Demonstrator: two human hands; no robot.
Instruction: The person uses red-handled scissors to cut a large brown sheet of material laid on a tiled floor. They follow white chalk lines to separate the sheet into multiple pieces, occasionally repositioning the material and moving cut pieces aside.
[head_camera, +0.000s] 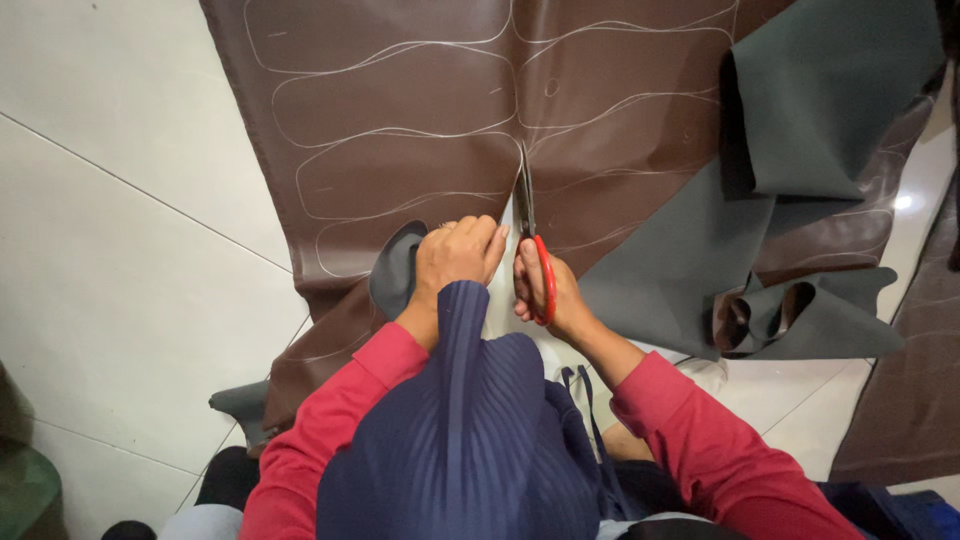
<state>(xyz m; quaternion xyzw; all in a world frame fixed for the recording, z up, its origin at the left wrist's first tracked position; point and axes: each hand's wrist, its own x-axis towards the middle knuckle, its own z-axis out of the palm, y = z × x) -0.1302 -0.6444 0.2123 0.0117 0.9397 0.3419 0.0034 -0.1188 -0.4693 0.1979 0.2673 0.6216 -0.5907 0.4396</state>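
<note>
A large brown leatherette sheet (400, 110) lies spread on the floor, marked with several chalk outlines. Its grey underside (820, 100) shows where it is folded over at the right. My right hand (555, 295) is shut on red-handled scissors (530, 235), whose blades point away from me along a cut in the middle of the sheet. My left hand (455, 255) grips the cut edge of the sheet just left of the scissors, where the edge curls up and shows grey. Both arms wear red sleeves, and a dark blue cloth hangs between them.
White floor tiles (120, 250) lie to the left and in the lower right. Curled grey offcut folds (800, 320) sit to the right of my right hand. Another brown sheet (920, 400) lies at the right edge. A dark green object (20, 480) sits at the lower left corner.
</note>
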